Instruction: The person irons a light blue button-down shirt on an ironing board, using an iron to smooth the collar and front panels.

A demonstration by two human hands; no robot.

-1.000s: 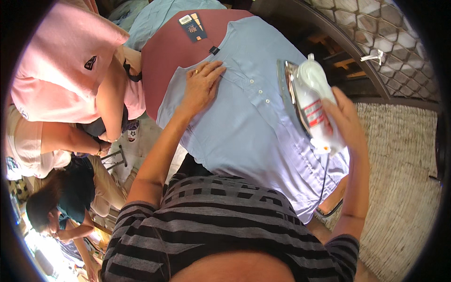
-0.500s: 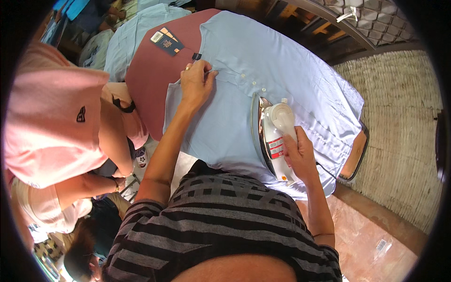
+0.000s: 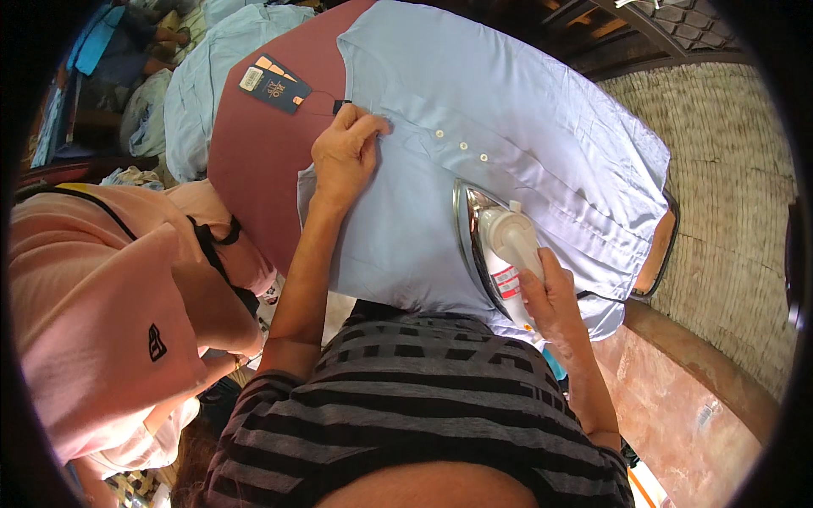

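Observation:
A light blue buttoned shirt [image 3: 525, 93] lies spread over a maroon ironing board [image 3: 254, 152]. My left hand [image 3: 343, 161] is closed at the shirt's neckline, its thumb and forefinger pinching the fabric next to the small dark neck label [image 3: 340, 107]. My right hand [image 3: 557, 300] wraps round the handle of a white clothes iron [image 3: 511, 230] with a shiny metal base. The iron rests on the shirt below the row of white buttons [image 3: 462, 146], its tip pointing away from me. A dark hang tag [image 3: 276, 83] on a thin string lies on the board left of the neckline.
Close on my left stands a person in a pink top [image 3: 93, 313]. Pale blue cloth [image 3: 224, 76] is heaped beyond the board's far left. A woven wall panel [image 3: 720, 195] and a metal grille [image 3: 690, 24] bound the right side. The iron's black cord [image 3: 603, 296] trails right.
My view has shifted slightly. The iron has slid a little toward me, away from the buttons. My left hand stays at the neckline. The person in pink has moved nearer.

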